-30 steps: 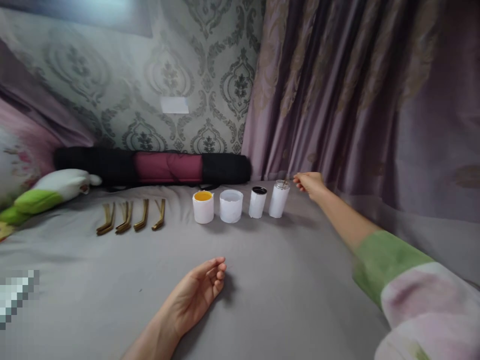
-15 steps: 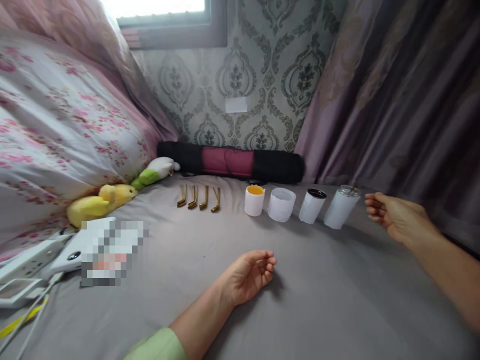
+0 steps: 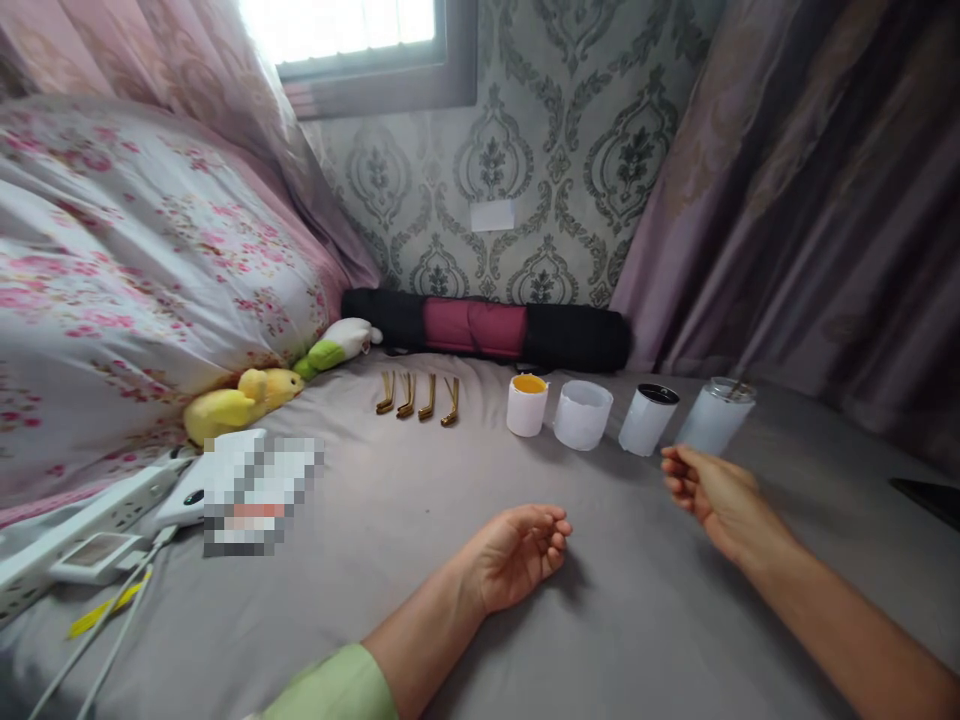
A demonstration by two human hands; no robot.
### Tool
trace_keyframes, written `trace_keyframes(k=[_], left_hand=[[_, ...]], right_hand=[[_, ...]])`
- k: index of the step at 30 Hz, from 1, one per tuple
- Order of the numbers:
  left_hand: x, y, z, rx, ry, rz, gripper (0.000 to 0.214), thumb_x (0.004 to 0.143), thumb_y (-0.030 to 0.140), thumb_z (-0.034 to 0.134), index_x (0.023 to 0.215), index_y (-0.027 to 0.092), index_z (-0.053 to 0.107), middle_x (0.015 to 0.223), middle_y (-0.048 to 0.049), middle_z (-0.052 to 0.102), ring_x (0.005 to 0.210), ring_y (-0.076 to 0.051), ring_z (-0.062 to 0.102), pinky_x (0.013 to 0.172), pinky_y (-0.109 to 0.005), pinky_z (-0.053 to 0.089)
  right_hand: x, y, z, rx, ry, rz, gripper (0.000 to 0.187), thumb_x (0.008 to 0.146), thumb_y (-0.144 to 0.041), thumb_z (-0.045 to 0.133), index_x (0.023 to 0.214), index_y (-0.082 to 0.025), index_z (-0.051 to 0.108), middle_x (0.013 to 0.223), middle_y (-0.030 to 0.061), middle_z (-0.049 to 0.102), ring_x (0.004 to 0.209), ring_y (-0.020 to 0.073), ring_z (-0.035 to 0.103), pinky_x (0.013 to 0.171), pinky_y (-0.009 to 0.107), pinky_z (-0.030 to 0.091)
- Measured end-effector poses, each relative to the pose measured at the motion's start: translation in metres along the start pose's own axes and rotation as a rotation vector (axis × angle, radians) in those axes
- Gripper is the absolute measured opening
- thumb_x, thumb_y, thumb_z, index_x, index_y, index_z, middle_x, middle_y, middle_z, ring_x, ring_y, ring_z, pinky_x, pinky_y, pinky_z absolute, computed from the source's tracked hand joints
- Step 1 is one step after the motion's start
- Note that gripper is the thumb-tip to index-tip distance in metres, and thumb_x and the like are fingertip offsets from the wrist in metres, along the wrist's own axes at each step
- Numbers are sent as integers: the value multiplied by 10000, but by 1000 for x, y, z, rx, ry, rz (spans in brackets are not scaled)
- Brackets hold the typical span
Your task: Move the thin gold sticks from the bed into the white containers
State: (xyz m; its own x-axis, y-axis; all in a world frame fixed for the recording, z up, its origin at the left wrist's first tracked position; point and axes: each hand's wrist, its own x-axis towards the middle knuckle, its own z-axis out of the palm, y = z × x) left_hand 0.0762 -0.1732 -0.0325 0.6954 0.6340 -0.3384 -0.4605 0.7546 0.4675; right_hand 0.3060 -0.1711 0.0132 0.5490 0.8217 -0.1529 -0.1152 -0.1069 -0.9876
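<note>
Bedding: a rumpled grey sheet (image 3: 615,640) runs under both hands and on beyond them.
Room: ahead of the hands I see a patterned wall (image 3: 559,200); a purple curtain (image 3: 810,230) hangs past the right hand (image 3: 716,500), floral cloth (image 3: 172,230) far left of the left hand (image 3: 517,565).
Far edge: a black-and-maroon roll (image 3: 475,328) lies along the wall, beyond both hands.
Left side: a yellow plush (image 3: 221,412) and a white power strip (image 3: 82,535), well left of the left hand.
In the way: the right hand hides the foot of the glass-topped jar (image 3: 709,418); whether they touch, I can't tell.
Hands: each half curled, nothing visible in either.
Vessels: the yellow-lined cup (image 3: 526,410), translucent tub (image 3: 583,420), dark-mouthed can (image 3: 649,422) and jar stand in a row beyond the hands, long axes upright, mouths up.
Stick: dark, slanting up from the jar's mouth (image 3: 740,385).
Gold pieces: four (image 3: 450,402), beyond and left of the left hand, slim ends toward the wall, bent feet nearer.
</note>
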Motion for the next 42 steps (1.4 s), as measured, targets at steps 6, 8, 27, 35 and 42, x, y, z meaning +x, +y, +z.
trace_keyframes(k=[6, 8, 27, 35, 42], left_hand=[[1, 0, -1, -9, -14, 9, 161, 657, 28, 495, 803, 85, 534, 726, -50, 551, 572, -59, 502, 567, -169, 397], [0, 0, 0, -9, -6, 6, 151, 662, 30, 497, 796, 87, 536, 725, -51, 551, 569, -59, 501, 564, -170, 397], [-2, 6, 1, -34, 37, 35, 124, 693, 112, 558, 806, 70, 533, 695, -38, 574, 562, -52, 516, 528, -143, 409], [3, 24, 9, 427, 275, 50, 65, 705, 142, 511, 756, 102, 512, 639, -12, 549, 488, -38, 482, 464, -144, 386], [14, 53, -5, 731, 430, 190, 67, 691, 168, 526, 731, 119, 502, 618, -14, 565, 440, -46, 474, 399, -158, 330]], right_hand=[[-20, 33, 36, -107, -166, 49, 159, 682, -337, 500, 676, -181, 531, 600, 29, 558, 393, 69, 467, 315, 179, 310], [-23, 38, 47, -127, -201, 45, 189, 687, -363, 491, 680, -178, 526, 591, 20, 551, 383, 63, 456, 308, 175, 299], [-27, 67, 61, -253, -257, -205, 332, 713, -486, 427, 731, -169, 524, 558, -14, 514, 354, 59, 426, 272, 157, 287], [-25, 70, 58, -229, -259, -232, 357, 719, -495, 409, 732, -159, 530, 557, -11, 513, 359, 58, 435, 270, 150, 280], [-26, 69, 57, -227, -266, -218, 376, 724, -497, 401, 740, -143, 528, 557, -9, 511, 357, 53, 429, 277, 141, 282]])
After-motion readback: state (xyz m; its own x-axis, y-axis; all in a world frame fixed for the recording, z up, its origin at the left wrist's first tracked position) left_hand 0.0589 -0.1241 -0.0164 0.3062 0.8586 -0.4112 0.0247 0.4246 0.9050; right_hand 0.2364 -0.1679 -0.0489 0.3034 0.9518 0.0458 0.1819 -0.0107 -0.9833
